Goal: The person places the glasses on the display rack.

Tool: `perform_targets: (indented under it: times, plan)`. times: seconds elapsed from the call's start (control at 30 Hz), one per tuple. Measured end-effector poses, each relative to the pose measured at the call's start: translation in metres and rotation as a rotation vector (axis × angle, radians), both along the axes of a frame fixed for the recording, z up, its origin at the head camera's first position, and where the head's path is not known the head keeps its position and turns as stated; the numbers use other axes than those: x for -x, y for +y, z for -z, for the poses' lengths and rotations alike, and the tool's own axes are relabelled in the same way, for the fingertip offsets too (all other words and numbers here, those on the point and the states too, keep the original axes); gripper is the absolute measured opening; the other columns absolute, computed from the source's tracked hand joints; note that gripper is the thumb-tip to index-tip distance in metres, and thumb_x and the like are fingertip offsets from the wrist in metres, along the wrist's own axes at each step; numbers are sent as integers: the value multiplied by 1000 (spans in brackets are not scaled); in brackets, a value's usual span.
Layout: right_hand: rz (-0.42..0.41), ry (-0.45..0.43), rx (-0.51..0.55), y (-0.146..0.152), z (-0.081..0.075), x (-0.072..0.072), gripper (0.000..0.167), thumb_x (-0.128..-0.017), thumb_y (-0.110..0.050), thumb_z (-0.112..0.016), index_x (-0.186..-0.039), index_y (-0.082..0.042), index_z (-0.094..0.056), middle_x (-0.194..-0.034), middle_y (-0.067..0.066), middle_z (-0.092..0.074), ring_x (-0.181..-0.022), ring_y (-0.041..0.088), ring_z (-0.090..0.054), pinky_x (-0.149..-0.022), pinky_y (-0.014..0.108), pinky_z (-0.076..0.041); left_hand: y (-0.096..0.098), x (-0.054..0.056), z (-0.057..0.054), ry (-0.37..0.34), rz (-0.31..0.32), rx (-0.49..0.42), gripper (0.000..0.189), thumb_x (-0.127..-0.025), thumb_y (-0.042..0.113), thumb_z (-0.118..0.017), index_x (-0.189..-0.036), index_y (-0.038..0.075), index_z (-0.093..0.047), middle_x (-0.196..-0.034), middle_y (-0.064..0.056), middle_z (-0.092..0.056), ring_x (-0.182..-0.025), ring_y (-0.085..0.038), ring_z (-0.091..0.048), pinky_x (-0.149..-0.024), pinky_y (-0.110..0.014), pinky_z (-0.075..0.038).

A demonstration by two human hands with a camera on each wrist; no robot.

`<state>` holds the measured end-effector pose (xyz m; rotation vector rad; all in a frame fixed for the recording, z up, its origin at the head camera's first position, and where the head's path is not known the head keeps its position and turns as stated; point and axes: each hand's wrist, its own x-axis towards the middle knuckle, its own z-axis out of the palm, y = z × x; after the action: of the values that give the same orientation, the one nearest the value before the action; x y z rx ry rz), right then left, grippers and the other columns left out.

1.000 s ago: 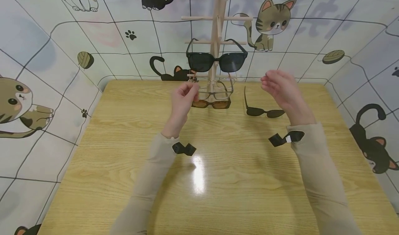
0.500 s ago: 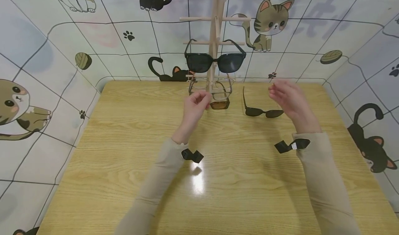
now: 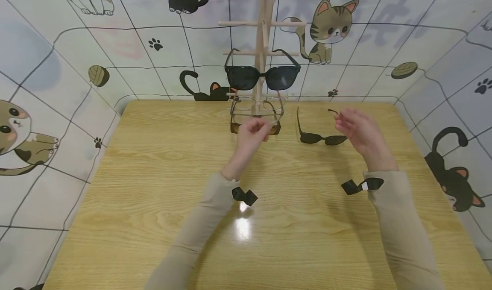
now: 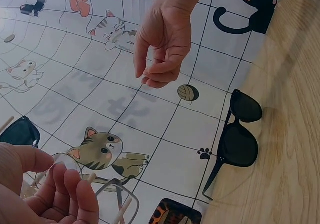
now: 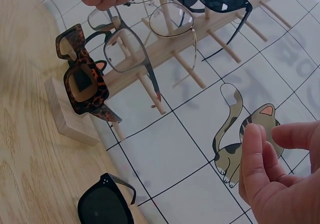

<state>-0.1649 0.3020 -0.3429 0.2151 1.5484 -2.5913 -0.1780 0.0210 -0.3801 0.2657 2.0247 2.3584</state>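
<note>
My left hand (image 3: 251,140) hovers in front of the low part of a wooden eyewear stand (image 3: 260,29), its fingers loosely curled with nothing seen between them. Close behind it hang gold-rimmed glasses (image 5: 171,20), grey-framed glasses (image 5: 125,51) and tortoiseshell sunglasses (image 5: 102,86); in the head view it partly covers the lowest pairs. Above these, large black sunglasses (image 3: 241,78) rest on the pegs. My right hand (image 3: 363,136) is held in the air to the right, fingers gently bent and holding nothing. Below and left of it, folding black sunglasses (image 3: 310,138) lie on the table.
Bare pegs (image 3: 238,24) stick out of the stand's upper part. A wood-grain table (image 3: 153,187) spreads out in front, with a cat-printed cloth (image 3: 146,76) behind and at the sides. A small black wrist camera (image 3: 244,196) sits at each cuff.
My left hand has moved right and toward me across the front of the stand. The right hand has dropped slightly, toward me and to the right. The glasses have stayed in place.
</note>
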Motion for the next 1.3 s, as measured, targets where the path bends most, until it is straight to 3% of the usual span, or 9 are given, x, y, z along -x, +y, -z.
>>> perform_targets:
  times: [0.27, 0.5, 0.6, 0.77, 1.0, 1.17, 1.3]
  plan:
    - [9, -19, -23, 10, 9, -5, 4, -92, -3, -58, -90, -1, -60, -86, 9, -64, -77, 16, -63, -72, 22, -54, 14, -4, 7, -58, 65, 42, 19, -90, 8, -62, -96, -10, -64, -74, 3, -57, -61, -11, -55, -60, -20, -48]
    - [-4, -30, -68, 22, 18, -9, 6, -93, -4, -57, -90, -2, -61, -86, 8, -64, -77, 15, -63, -72, 23, -54, 31, -8, 15, -82, 91, 69, 18, -89, 5, -63, -101, -8, -65, -84, -10, -65, -74, -31, -62, -63, -22, -53]
    - [-7, -54, -76, 27, 24, -10, 8, -94, -4, -55, -89, -3, -62, -86, 8, -64, -77, 15, -63, -72, 23, -54, 39, -8, 20, -82, 104, 81, 16, -89, 5, -63, -99, -7, -65, -86, -12, -65, -77, -33, -63, -66, -28, -55]
    - [-3, -77, -129, 37, 33, -11, 11, -95, -6, -54, -89, -6, -63, -85, 6, -65, -77, 13, -64, -72, 21, -54, 51, -9, 32, -75, 127, 126, 14, -88, 5, -63, -99, -4, -67, -85, -12, -66, -71, -23, -64, -70, -38, -56]
    - [45, -69, -192, 46, 46, -15, 13, -94, -6, -55, -88, -8, -66, -82, 4, -66, -76, 11, -65, -72, 20, -54, 67, -8, 46, -65, 123, 218, 14, -88, 9, -65, -99, 0, -68, -85, -9, -67, -69, -11, -62, -62, -18, -50]
    - [135, -83, -307, 49, 54, -16, 11, -92, -6, -58, -87, -12, -66, -79, 0, -66, -73, 9, -65, -68, 18, -54, 78, -5, 56, -60, 131, 265, 20, -89, 11, -64, -104, -3, -67, -90, -8, -66, -74, -10, -60, -65, -17, -50]
    - [190, -94, -380, 51, 60, -15, 11, -91, -7, -59, -87, -15, -66, -80, -3, -66, -74, 6, -63, -67, 17, -54, 86, 1, 64, -50, 98, 288, 22, -89, 11, -65, -105, -4, -66, -93, -9, -66, -79, -13, -61, -68, -17, -50]
